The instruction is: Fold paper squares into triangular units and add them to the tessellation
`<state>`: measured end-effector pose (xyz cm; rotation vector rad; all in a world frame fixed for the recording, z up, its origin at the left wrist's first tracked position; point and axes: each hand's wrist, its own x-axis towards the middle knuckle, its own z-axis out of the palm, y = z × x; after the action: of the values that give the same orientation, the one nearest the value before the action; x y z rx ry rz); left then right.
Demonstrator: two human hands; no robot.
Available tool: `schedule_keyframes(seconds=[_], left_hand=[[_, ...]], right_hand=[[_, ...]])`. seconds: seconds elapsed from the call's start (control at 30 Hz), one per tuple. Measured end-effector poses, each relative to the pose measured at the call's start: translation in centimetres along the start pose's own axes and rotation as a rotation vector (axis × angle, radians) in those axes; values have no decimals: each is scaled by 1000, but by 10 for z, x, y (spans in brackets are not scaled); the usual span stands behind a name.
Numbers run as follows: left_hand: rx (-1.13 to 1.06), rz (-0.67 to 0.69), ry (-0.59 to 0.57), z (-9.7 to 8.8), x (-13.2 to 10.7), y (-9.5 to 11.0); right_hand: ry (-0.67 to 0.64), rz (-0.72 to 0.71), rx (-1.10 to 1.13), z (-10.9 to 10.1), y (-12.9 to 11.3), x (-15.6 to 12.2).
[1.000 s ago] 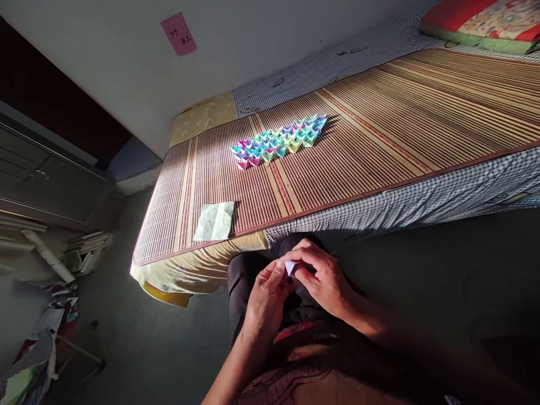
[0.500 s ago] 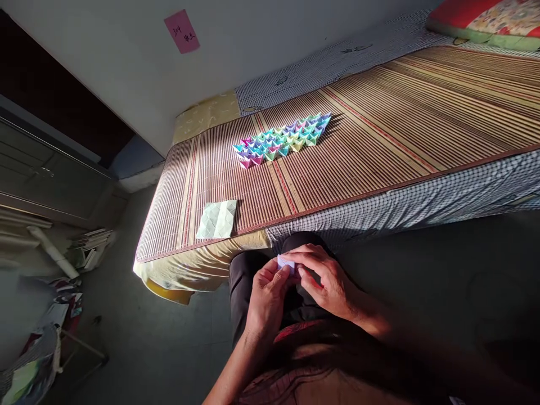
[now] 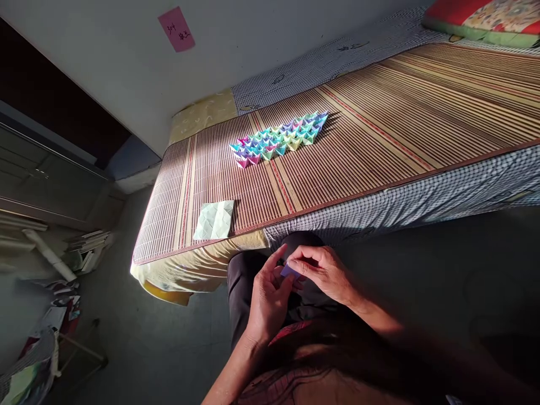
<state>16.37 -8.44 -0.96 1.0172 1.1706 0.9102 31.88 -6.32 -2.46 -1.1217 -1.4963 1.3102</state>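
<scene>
A small folded piece of purple paper (image 3: 289, 271) is held between my two hands, above my lap. My left hand (image 3: 270, 295) pinches its lower side with the thumb, while the index finger sticks up apart from it. The fingertips of my right hand (image 3: 323, 271) grip the upper edge. Part of the paper is hidden behind my fingers. On the bed mat, rows of colourful folded paper boats (image 3: 280, 140) stand close together. A pale green creased sheet of paper (image 3: 214, 220) lies at the mat's near edge.
The slatted bamboo mat (image 3: 363, 118) covers the bed in front of my knees. A red and floral pillow (image 3: 485, 22) lies at the far right. A pink note (image 3: 177, 29) is on the wall. Books (image 3: 90, 247) and a folding rack (image 3: 80, 346) stand at the left.
The purple paper has been tilted and shows a narrower face. My left index finger has lifted off it, and my right fingers have drawn together on its upper edge. The view has shifted slightly.
</scene>
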Motion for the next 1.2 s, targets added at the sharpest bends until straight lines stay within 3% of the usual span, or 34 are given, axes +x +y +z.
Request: schedule_keyframes(seconds=[0.2, 0.37, 0.53, 0.77, 0.97, 1.2], left_hand=[[35, 20, -24, 2, -3, -2], [88, 121, -100, -2, -9, 4], [160, 174, -64, -8, -12, 1], [84, 131, -116, -9, -10, -1], [-9, 125, -70, -14, -10, -2], [-6, 176, 18, -13, -10, 5]], right_hand=[[159, -162, -172, 3, 0, 0], [90, 27, 3, -5, 3, 5], [37, 212, 217, -8, -1, 6], [36, 234, 299, -4, -2, 6], [126, 44, 185, -2, 1, -4], [80, -246, 52, -9, -6, -15]])
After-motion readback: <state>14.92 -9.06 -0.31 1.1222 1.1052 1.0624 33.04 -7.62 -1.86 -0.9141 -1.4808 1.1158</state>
